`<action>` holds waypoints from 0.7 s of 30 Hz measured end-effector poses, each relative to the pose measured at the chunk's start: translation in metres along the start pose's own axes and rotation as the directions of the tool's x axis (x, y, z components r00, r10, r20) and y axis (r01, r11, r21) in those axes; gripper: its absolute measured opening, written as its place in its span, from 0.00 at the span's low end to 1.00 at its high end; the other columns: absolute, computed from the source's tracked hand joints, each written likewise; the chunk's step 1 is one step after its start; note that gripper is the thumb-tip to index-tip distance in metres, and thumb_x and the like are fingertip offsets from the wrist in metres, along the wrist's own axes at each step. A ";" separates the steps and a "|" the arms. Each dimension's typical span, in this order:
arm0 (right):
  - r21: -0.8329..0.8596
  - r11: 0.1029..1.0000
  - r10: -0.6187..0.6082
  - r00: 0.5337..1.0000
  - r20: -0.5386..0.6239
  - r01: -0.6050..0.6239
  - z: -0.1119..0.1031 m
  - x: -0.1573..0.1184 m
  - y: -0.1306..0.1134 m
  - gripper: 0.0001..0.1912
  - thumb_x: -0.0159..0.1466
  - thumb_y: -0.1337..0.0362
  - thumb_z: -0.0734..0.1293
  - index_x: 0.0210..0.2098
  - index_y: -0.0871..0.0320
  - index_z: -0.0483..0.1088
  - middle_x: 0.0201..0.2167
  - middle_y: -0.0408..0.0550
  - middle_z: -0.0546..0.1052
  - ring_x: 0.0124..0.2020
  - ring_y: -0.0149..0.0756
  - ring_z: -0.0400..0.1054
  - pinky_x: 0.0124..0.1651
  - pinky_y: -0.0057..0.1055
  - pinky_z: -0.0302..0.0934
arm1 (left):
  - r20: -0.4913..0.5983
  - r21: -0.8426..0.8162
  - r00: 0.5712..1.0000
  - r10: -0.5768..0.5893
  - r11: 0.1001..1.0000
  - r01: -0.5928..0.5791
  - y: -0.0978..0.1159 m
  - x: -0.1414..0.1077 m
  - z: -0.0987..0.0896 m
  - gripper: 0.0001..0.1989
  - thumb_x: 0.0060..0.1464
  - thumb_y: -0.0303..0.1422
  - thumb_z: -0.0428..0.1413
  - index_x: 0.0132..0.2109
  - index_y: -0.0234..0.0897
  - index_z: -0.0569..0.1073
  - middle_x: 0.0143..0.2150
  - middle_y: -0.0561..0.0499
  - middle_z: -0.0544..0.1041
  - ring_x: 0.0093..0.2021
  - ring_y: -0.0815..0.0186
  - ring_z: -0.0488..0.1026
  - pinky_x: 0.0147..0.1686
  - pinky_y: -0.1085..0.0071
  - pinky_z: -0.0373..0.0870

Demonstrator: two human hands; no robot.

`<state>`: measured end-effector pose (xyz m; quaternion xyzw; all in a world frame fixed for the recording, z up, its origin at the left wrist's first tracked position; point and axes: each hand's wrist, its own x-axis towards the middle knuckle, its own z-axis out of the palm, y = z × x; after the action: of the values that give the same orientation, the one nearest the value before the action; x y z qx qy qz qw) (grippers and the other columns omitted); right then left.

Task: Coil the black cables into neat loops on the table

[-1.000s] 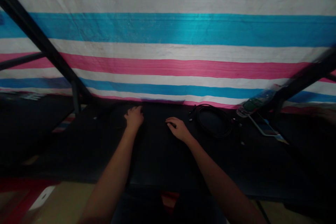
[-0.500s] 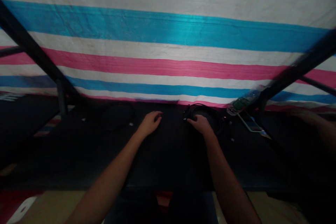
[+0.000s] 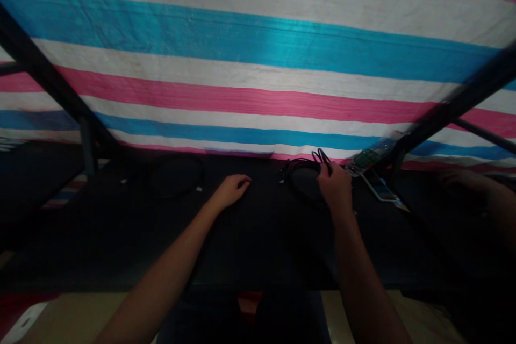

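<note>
My right hand (image 3: pixel 336 185) pinches a thin black cable (image 3: pixel 321 155), whose small loop stands up above the fingertips. Beside and below that hand lie more black coiled cables (image 3: pixel 293 189) with a pale plug end at their left. My left hand (image 3: pixel 233 188) rests on the dark table, loosely curled, its thumb apart from the fingers and nothing in between. Farther left lies another black cable coil (image 3: pixel 202 171) with a light-coloured connector (image 3: pixel 199 189) at its right side. Dim light hides the finer cable details.
A clear bottle with a green label (image 3: pixel 366 158) leans near the right frame post (image 3: pixel 427 129). A phone-like device (image 3: pixel 379 187) lies beside it. Another person's hand (image 3: pixel 463 180) is at the far right. Striped sheeting (image 3: pixel 258 99) hangs behind the table (image 3: pixel 250 247).
My right hand has moved right and up from the left side of the coil and now holds a raised cable loop. My left hand has stayed almost in place.
</note>
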<state>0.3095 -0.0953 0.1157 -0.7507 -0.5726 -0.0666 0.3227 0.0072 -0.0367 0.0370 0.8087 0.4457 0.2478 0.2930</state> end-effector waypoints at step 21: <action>0.039 0.986 -0.164 0.969 0.183 0.159 0.027 -0.028 -0.011 0.16 0.68 0.61 0.61 0.31 0.60 0.77 0.31 0.54 0.77 0.33 0.40 0.70 0.39 0.32 0.58 | 0.018 0.050 0.999 0.040 0.998 -0.041 0.001 0.001 0.000 0.14 0.62 0.33 0.51 0.48 0.38 0.78 0.48 0.48 0.80 0.48 0.61 0.76 0.52 0.66 0.71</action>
<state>0.2828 -0.1019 0.0856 -0.7007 -0.6601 -0.0156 0.2704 0.0089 -0.0363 0.0378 0.8268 0.4330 0.2351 0.2712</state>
